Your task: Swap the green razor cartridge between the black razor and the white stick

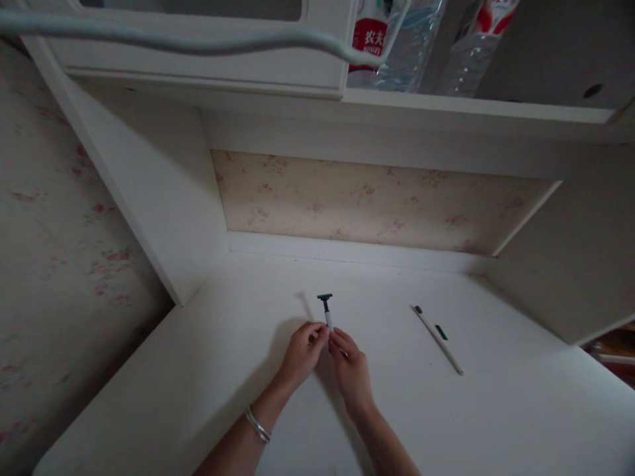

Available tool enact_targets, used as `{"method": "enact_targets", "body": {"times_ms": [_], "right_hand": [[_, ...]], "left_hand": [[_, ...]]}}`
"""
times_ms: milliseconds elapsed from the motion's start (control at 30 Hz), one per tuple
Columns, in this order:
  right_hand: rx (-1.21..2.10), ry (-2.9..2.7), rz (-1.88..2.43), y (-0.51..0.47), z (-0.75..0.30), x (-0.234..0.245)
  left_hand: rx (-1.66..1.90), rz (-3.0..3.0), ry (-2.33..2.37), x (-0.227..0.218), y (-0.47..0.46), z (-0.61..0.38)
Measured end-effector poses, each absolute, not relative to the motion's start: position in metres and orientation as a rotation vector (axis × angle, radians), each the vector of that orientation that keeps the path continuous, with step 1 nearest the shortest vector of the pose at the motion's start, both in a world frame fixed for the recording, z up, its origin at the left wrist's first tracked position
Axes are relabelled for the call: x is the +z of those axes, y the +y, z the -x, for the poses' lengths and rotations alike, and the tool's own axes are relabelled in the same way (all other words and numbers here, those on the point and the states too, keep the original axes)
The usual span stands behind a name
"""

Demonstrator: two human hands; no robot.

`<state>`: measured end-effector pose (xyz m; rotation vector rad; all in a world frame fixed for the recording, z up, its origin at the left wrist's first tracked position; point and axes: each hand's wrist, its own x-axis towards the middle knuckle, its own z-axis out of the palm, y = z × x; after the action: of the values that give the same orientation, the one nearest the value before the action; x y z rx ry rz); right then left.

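Observation:
A razor [328,317] with a light handle and a dark green head points away from me, its head raised over the white desk. The lower end of its handle is pinched by my left hand [303,350] and my right hand [351,370], whose fingertips meet there. The fingers hide the end of the handle. To the right on the desk lies a thin white stick with a dark tip, perhaps a toothbrush [439,340]. Beside it is a small dark green piece [441,332], similar in colour to the razor's head.
The white desk [223,396] has a side panel at the left and another at the right. Above its back hangs a cabinet [208,59] with plastic bottles [409,46] on an open shelf. A pale curved bar [163,38] crosses the top of the view.

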<state>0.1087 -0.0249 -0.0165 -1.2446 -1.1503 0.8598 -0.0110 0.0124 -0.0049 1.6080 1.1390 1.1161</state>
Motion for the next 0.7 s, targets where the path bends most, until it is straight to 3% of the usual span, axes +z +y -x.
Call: {"method": "enact_targets", "body": {"times_ms": [500, 700], "right_hand": [[0.991, -1.219, 1.092, -0.038, -0.091, -0.002], [0.851, -1.386, 1.434, -0.038, -0.144, 0.0]], "left_hand": [[1.032, -1.519, 1.245, 0.007, 0.014, 0.015], [0.906, -1.757, 1.461, 0.016, 0.031, 0.043]]}}
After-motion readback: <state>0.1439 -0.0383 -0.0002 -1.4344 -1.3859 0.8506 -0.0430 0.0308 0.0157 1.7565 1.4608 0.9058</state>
